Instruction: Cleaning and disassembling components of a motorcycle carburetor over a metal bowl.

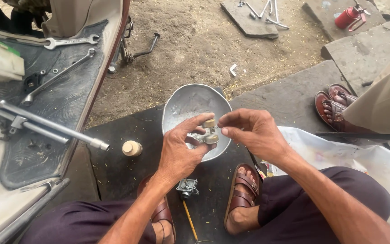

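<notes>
Left hand (179,151) closed around a small grey metal carburettor part (199,137), thumb and forefinger pinched on the twin tan float (210,131) hinged to it; right hand (253,131) meeting it from the other side, fingertips (224,131) pressed to the same float, remaining fingers loosely curled, nothing else held. Both held up directly over a dented aluminium bowl (190,101) on a black mat (113,176). Seemingly mid-step in seating or freeing the float on its hinge; next move judged to call for a steady pinch and fine alignment, small parts kept above the bowl. Below the left wrist, a carburettor body (187,186) and a screwdriver (189,221) between sandalled feet (242,192). Left of the hands, a round tan cap (132,148), then a scooter footboard (46,104) carrying a T-handle socket wrench (46,124) and spanners (71,42). Far beyond the right hand, a red oil can (347,17) and another person's sandalled feet (335,106).
</notes>
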